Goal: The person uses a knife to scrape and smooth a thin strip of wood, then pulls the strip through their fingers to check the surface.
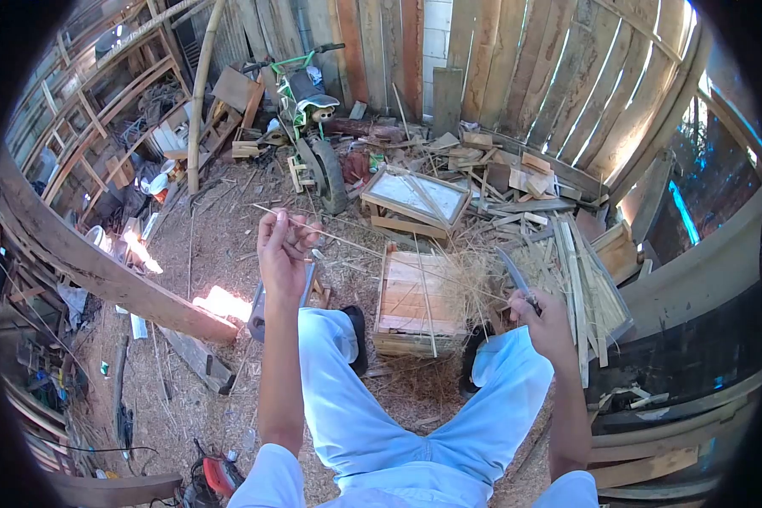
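Observation:
My left hand (284, 245) is raised above my left knee, its fingers pinched on a thin wooden strip (343, 240) that slants down to the right. In my right hand (540, 320), over my right knee, is a knife (513, 273) with its blade pointing up and away. Between my feet stands a low wooden box (408, 292) with a planked top. Fine shavings (461, 292) lie tangled over its right side, and a narrow stick (426, 296) rests across it. The far end of the held strip is lost among the shavings.
A small bike (317, 152) stands ahead, near the plank wall. Beyond the box lies a framed white panel (415, 196) beside piled wood scraps (516, 173). Long slats (577, 288) lie at my right. A thick beam (110, 271) crosses the left, with a red tool (220, 477) behind.

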`<state>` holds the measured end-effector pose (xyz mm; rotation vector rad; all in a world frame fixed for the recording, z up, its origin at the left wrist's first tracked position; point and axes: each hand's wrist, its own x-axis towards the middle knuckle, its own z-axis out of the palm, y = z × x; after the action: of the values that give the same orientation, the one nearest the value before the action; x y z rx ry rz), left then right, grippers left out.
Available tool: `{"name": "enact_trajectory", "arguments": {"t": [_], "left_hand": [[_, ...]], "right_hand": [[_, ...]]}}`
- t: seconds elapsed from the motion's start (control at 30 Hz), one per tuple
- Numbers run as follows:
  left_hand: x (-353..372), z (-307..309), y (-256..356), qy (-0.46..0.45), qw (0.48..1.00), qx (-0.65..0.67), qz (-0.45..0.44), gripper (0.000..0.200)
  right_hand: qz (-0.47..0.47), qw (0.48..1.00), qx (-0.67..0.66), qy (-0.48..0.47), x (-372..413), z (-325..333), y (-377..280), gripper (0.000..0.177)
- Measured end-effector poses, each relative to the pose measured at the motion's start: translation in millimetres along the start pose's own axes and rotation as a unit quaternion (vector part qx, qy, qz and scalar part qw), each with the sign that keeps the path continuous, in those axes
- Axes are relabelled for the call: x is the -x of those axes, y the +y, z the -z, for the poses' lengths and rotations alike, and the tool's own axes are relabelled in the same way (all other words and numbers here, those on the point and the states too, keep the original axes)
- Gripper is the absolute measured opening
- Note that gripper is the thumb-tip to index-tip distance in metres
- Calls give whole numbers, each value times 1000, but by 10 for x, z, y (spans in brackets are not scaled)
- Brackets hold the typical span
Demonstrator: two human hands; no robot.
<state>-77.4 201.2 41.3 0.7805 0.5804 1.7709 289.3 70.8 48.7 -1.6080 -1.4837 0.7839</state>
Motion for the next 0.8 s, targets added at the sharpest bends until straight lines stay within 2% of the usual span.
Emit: {"name": "enact_trajectory", "arguments": {"t": [0.07,0.13,0.27,0.43,0.53,0.63,0.7,0.73,0.8], "left_hand": [[-28,84,28,9,1000,6,14,11],[-55,158,34,20,999,11,26,11],[-31,216,110,25,999,-7,34,13],[-9,170,107,70,997,-5,35,14],[-7,234,130,47,998,-33,10,16],[-6,274,118,-2,999,-37,33,18],[7,237,113,43,999,-10,29,18],[4,245,105,42,999,-8,30,18],[-29,289,80,85,991,-93,-41,15]], "right_hand": [[1,1000,-3,-10,-10,37,-11,12],[-4,996,-75,-51,-17,91,-45,12],[3,996,-53,-71,-69,104,23,12],[-4,999,13,-37,-127,156,138,13],[11,999,22,-21,-168,175,270,14],[34,999,12,-5,-190,160,364,15],[50,999,14,4,-192,152,360,15],[30,999,34,1,-189,156,336,15],[4,998,56,5,-180,181,298,16]]}}
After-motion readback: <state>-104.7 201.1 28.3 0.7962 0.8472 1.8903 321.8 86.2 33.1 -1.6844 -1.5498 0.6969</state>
